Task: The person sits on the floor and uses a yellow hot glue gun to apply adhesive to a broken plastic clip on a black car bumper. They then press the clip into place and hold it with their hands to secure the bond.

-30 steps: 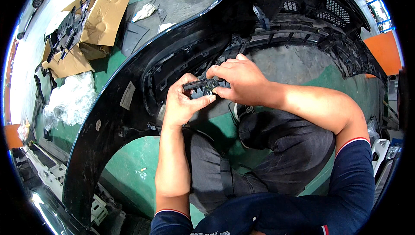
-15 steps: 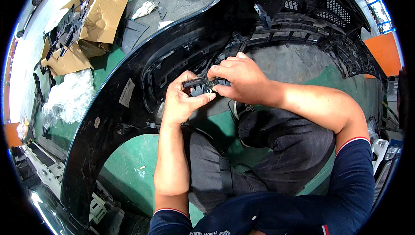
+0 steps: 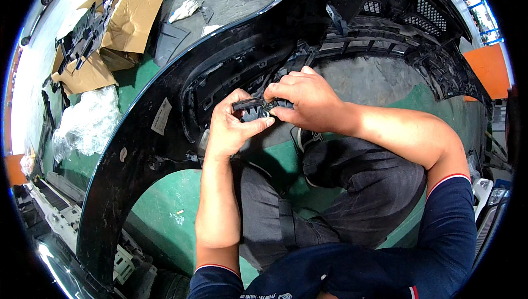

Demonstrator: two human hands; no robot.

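Note:
My left hand [image 3: 226, 125] is closed round the left end of a small black plastic part [image 3: 250, 113], its thumb pressed along the lower side. On the other end, my right hand [image 3: 302, 98] pinches the same part between thumb and fingers. Both thumbs are close together at its middle; the exact kind of the part cannot be made out. Just beyond my hands lies a large black car bumper cover [image 3: 144, 101], its inner side facing me. It curves round my left and the far side. A white label [image 3: 161, 116] is stuck on it.
An opened cardboard box [image 3: 132, 18] with black plastic parts stands far left, clear plastic wrap [image 3: 88, 123] beside it. A white glove [image 3: 185, 10] lies beyond the bumper. Grille mesh [image 3: 432, 17] is at the far right, near an orange panel [image 3: 487, 70]. My bent legs [image 3: 357, 189] are below.
My hands keep nearly the same place and grip on the black part. The view has shifted very slightly; nothing else has visibly moved.

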